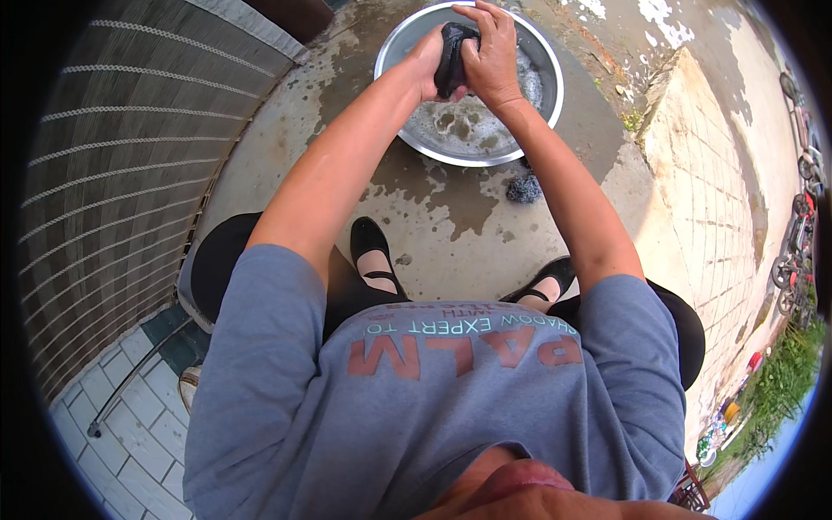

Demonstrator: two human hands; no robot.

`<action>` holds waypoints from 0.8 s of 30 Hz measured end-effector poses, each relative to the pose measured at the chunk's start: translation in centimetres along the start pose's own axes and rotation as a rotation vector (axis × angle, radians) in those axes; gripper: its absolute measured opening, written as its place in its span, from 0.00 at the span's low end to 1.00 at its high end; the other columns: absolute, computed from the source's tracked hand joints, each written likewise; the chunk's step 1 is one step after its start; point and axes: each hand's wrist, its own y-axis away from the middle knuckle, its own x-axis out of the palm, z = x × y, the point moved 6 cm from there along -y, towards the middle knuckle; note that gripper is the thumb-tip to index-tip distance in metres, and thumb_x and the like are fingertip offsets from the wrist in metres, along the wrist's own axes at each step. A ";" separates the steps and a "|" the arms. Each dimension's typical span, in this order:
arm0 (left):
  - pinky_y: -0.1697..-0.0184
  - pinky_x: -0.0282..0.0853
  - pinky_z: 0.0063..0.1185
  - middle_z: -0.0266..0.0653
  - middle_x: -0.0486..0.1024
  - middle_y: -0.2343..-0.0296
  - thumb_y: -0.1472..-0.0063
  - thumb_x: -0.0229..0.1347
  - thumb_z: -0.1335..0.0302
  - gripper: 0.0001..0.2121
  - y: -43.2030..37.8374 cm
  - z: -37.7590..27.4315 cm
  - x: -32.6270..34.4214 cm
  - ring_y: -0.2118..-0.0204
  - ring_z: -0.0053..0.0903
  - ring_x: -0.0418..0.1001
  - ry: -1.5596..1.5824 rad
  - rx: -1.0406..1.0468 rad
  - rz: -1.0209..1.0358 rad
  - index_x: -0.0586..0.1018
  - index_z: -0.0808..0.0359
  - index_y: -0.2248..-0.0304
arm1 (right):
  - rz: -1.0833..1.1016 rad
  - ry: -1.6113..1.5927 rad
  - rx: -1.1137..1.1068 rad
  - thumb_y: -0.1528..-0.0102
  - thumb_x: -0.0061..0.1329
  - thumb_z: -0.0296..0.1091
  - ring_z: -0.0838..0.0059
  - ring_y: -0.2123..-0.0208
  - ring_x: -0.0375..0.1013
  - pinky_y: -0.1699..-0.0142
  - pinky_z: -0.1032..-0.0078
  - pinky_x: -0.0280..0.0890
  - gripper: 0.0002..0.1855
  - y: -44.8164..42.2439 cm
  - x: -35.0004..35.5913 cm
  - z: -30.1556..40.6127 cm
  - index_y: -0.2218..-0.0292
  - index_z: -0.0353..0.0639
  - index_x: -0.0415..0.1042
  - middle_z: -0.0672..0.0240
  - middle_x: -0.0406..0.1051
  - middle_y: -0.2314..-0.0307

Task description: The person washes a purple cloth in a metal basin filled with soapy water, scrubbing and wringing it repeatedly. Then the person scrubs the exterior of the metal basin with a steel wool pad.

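A wet, bunched black cloth [453, 60] is squeezed between my two hands over a round metal basin [552, 107]. My left hand [426, 62] wraps its left side and underside. On the other side, my right hand [493, 62] presses against it with the thumb bent onto the fabric and some fingers lifted apart. Foamy, greyish water [471, 127] lies in the basin below the hands. Just outside the near rim, a dark speckled clump [524, 188] rests on the ground beneath my right forearm; its material is unclear.
Wet patches mark the concrete floor [312, 195] around the basin. My black shoes [372, 250] are on the near side. A ribbed dark wall or shutter [143, 130] rises at left, above pale floor tiles [140, 442]. Parked motorbikes [796, 260] stand far right.
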 end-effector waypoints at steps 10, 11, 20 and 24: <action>0.70 0.67 0.26 0.36 0.75 0.77 0.38 0.51 0.60 0.13 1.0 -2.2 1.3 0.76 0.24 0.71 0.095 0.183 -0.373 0.78 0.59 0.74 | -0.106 0.063 0.098 0.42 0.40 0.40 0.54 0.48 0.60 0.42 0.59 0.53 0.24 4.1 0.0 3.9 0.47 0.38 0.63 0.54 0.64 0.53; 0.70 0.67 0.26 0.36 0.75 0.77 0.38 0.51 0.60 0.13 1.6 -2.2 0.9 0.76 0.24 0.71 0.095 0.191 -0.385 0.78 0.59 0.74 | -0.106 0.050 0.094 0.42 0.40 0.40 0.54 0.48 0.60 0.42 0.59 0.53 0.24 3.3 0.4 4.7 0.47 0.38 0.63 0.54 0.64 0.53; 0.63 0.68 0.34 0.52 0.78 0.74 0.42 0.49 0.61 0.17 5.5 -6.6 3.8 0.68 0.43 0.76 -0.586 0.843 -0.791 0.80 0.68 0.71 | -0.063 0.305 -0.083 0.40 0.38 0.33 0.48 0.60 0.66 0.51 0.60 0.60 0.14 1.3 1.2 -1.9 0.56 0.34 0.66 0.46 0.67 0.63; 0.64 0.68 0.37 0.56 0.76 0.71 0.41 0.49 0.61 0.16 6.5 -7.3 5.1 0.65 0.51 0.74 -0.737 0.912 -0.846 0.79 0.66 0.71 | 0.076 -0.501 0.499 0.37 0.36 0.40 0.59 0.68 0.71 0.59 0.63 0.66 0.17 0.8 1.6 -7.9 0.61 0.38 0.71 0.55 0.72 0.70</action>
